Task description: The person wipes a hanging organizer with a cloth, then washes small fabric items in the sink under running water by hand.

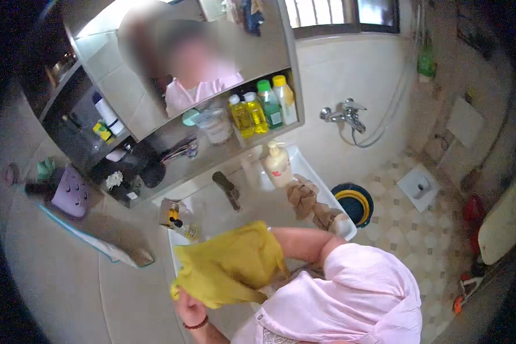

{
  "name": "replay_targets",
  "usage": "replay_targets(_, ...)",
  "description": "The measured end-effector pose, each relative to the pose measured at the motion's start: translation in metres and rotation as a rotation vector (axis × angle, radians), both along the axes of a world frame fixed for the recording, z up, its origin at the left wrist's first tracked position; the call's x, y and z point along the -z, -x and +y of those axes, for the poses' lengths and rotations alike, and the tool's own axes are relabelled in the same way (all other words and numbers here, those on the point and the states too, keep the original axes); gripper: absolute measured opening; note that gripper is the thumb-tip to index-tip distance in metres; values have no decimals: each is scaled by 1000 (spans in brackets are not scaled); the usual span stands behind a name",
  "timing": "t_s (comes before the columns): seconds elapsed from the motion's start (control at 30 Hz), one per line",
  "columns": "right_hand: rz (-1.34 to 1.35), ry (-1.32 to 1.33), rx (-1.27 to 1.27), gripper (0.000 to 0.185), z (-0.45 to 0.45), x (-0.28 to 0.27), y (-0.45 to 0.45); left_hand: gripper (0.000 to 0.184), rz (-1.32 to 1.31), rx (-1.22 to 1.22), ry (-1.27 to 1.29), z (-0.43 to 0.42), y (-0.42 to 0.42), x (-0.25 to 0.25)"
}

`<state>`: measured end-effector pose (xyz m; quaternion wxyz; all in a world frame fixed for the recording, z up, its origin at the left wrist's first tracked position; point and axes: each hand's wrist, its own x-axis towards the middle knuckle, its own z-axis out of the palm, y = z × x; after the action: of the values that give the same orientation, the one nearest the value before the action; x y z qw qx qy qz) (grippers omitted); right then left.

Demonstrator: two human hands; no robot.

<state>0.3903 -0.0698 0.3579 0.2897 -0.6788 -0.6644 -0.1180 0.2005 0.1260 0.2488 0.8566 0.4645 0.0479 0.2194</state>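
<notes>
A yellow cloth (229, 264) is spread over the near part of the white sink (345, 228). At the cloth's lower left corner, my left hand (189, 308), with a dark red bead bracelet at the wrist, pinches the fabric. My right forearm reaches in from the right, and the hand at its end is hidden behind or under the cloth. Beyond the cloth stands the dark-handled faucet (228, 190). A brown wet cloth (305, 198) lies on the sink's right edge, beside a cream pump bottle (277, 166).
Small bottles (186, 229) stand at the sink's left corner. A mirror cabinet with a shelf of bottles (257, 113) is above. Right of the sink are a dark basin (368, 202) on the tiled floor and a wall-mounted shower tap (347, 116). A purple holder (70, 192) hangs left.
</notes>
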Motion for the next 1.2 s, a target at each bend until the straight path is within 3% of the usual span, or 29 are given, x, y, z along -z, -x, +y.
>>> replay_targets(0.03, -4, 12, 19, 18, -10, 0, -1, 31, 2, 19, -2, -12, -10, -26)
replay_targets(0.1, -6, 36, 53, 18, -26, 0, -1, 36, 110, -371, 237, -32, -24, -76)
replay_targets(0.13, -8, 45, 72, 18, -35, 0, -3, 36, 116, -362, 235, -27, -30, -84)
replay_targets(0.2, -14, 64, 110, 19, -53, 0, -5, 30, -78, -104, 405, -5, -43, -95)
replay_targets(0.23, -12, 70, 134, 19, -62, -1, -8, 30, -74, -100, 407, 9, -53, -91)
replay_targets(0.3, -24, 78, 166, 20, -80, -3, -13, 31, -363, 323, 285, 31, -78, -72)
replay_targets(0.4, -38, 92, 201, 21, -103, -5, -18, 35, -20, 625, 261, 26, -115, -38)
replay_targets(0.43, -44, 98, 209, 21, -110, -7, -20, 35, -16, 627, 263, 10, -123, -37)
replay_targets(0.5, -69, 112, 229, 22, -126, -11, -26, 29, 384, 230, -358, -29, -140, -32)
replay_targets(0.63, -131, 155, 269, 24, -157, -23, -35, 26, 462, -22, -409, -68, -168, -15)
replay_targets(0.7, -164, 177, 288, 25, -166, -31, -36, 23, 243, -270, -500, -81, -184, 9)
replay_targets(0.73, -183, 185, 294, 25, -170, -35, -35, 22, 127, -167, -418, -97, -186, 4)
replay_targets(0.83, -88, 97, 382, 22, -176, -29, -38, 24, 38, 104, -752, -146, -186, -6)
replay_targets(0.87, -50, 58, 420, 21, -177, -25, -41, 24, 37, 107, -748, -165, -191, -13)
replay_targets(0.97, 40, -21, 502, 22, -182, -7, -46, 30, 99, 241, -570, -190, -205, -24)
replay_targets(1.03, 123, -29, 523, 25, -188, 10, -46, 38, 318, 631, -297, -180, -215, -10)
replay_targets(1.07, 173, -27, 531, 26, -193, 19, -46, 38, 320, 634, -300, -173, -216, -7)
replay_targets(1.13, 291, -15, 547, 29, -202, 43, -47, 43, 301, 983, -388, -157, -215, -2)
replay_targets(1.2, 448, -1, 573, 32, -214, 75, -47, 44, 252, 954, -293, -147, -216, -10)
